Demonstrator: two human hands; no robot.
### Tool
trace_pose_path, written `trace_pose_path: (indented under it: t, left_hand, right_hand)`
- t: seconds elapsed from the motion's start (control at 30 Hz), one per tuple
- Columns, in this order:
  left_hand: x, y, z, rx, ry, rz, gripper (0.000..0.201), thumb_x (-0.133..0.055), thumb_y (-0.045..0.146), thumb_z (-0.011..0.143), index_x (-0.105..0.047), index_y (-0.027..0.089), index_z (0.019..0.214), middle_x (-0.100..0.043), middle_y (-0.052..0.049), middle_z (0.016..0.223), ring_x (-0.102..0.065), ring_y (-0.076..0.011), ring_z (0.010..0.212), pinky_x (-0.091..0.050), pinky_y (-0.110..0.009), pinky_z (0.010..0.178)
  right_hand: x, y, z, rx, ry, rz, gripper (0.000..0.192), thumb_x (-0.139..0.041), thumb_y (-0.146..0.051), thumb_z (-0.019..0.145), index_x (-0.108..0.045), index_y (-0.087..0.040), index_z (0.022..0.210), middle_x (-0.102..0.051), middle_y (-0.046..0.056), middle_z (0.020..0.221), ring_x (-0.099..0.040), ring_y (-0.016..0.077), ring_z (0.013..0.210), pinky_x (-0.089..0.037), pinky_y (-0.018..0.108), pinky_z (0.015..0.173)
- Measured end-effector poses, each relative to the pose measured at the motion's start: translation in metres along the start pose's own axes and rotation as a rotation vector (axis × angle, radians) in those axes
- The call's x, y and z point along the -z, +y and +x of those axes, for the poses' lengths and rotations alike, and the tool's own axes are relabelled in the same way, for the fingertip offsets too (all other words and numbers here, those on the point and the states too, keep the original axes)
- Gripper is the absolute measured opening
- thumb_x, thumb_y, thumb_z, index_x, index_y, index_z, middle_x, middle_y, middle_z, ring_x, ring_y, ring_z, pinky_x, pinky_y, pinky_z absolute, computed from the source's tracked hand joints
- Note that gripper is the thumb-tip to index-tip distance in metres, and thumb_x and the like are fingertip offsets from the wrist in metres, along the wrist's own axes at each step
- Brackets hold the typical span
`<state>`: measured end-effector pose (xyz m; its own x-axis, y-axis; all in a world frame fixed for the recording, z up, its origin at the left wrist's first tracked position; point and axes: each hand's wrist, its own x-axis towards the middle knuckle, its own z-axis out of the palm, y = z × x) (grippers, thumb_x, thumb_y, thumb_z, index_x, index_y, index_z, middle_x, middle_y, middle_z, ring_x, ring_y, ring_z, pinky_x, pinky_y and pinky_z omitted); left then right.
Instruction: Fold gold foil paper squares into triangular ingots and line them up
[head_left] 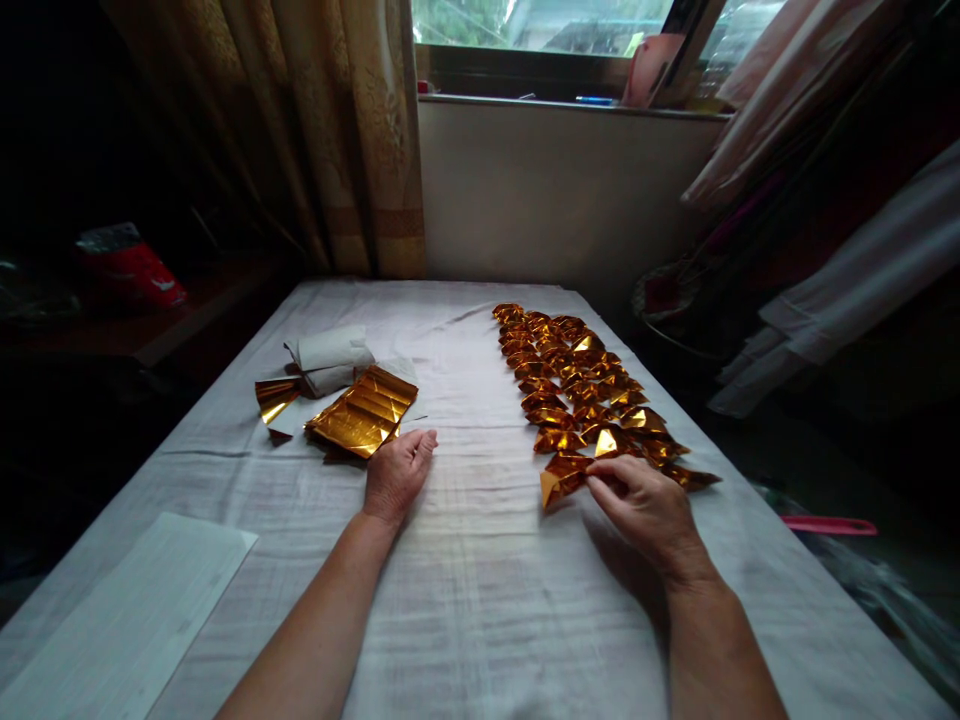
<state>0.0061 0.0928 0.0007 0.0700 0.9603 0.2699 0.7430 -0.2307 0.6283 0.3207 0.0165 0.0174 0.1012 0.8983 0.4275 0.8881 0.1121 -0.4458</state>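
Note:
In the head view, my right hand (646, 510) pinches a folded gold foil piece (561, 480) between thumb and fingertips at the near end of several rows. The other folded foil pieces (551, 413) lie close together on the right of the table, beyond that hand. My left hand (399, 470) is closed in a loose fist on the cloth, at the right near corner of a stack of gold foil sheets (367, 405). Its fingers curl under, so I cannot see whether anything is inside.
A white cloth (480, 620) covers the table. Crumpled white paper (330, 355) and a loose gold scrap (276, 398) lie behind and left of the stack. A pale flat sheet (135, 620) lies at the near left. Clothes (862, 290) hang at the right.

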Motion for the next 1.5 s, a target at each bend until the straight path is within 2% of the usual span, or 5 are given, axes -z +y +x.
trace_pose_path:
  t: [0.43,0.67,0.93,1.2,1.5]
  left_hand:
    - [-0.001,-0.001,0.001,0.01,0.013,-0.021,0.037,-0.044,0.041,0.094,-0.07,0.021,0.076,-0.071,-0.002,0.066,-0.065,-0.0164,0.064,-0.045,-0.025,0.06]
    - [-0.001,-0.002,0.001,0.02,0.01,-0.026,0.04,-0.042,0.044,0.093,-0.07,0.021,0.075,-0.071,-0.003,0.067,-0.064,-0.0164,0.063,-0.042,-0.025,0.058]
    - [-0.001,-0.001,0.001,0.023,0.007,-0.026,0.04,-0.042,0.044,0.093,-0.07,0.021,0.076,-0.07,-0.002,0.066,-0.064,-0.0163,0.063,-0.042,-0.024,0.058]
    - [0.001,0.001,0.001,0.023,0.002,-0.024,0.039,-0.042,0.044,0.093,-0.069,0.021,0.075,-0.071,-0.003,0.067,-0.064,-0.017,0.065,-0.042,-0.025,0.059]
    - [-0.001,0.0,0.001,0.033,-0.002,-0.015,0.039,-0.042,0.043,0.092,-0.07,0.02,0.076,-0.071,-0.003,0.068,-0.064,-0.0169,0.064,-0.041,-0.025,0.059]
  right_hand:
    - [0.015,0.016,-0.007,-0.145,0.003,-0.226,0.02,-0.056,-0.04,0.075,-0.073,-0.028,0.077,-0.074,0.0,0.081,-0.067,0.0177,0.066,-0.045,0.029,0.057]
    - [0.013,0.016,-0.006,-0.257,-0.03,-0.328,0.016,-0.061,-0.037,0.071,-0.074,-0.03,0.078,-0.074,0.0,0.076,-0.064,0.019,0.062,-0.037,0.028,0.051]
    - [0.013,0.007,-0.006,-0.258,-0.051,-0.312,0.017,-0.064,-0.036,0.069,-0.074,-0.031,0.081,-0.069,-0.003,0.062,-0.059,0.0168,0.052,-0.032,0.026,0.047]
    - [0.015,-0.003,-0.005,-0.305,-0.121,-0.316,0.012,-0.064,-0.038,0.07,-0.073,-0.031,0.075,-0.069,-0.003,0.064,-0.059,0.0174,0.056,-0.032,0.027,0.049]
    - [0.017,-0.003,-0.007,-0.365,-0.117,-0.348,0.007,-0.065,-0.034,0.071,-0.068,-0.028,0.07,-0.067,-0.003,0.061,-0.053,0.0146,0.051,-0.027,0.026,0.048]
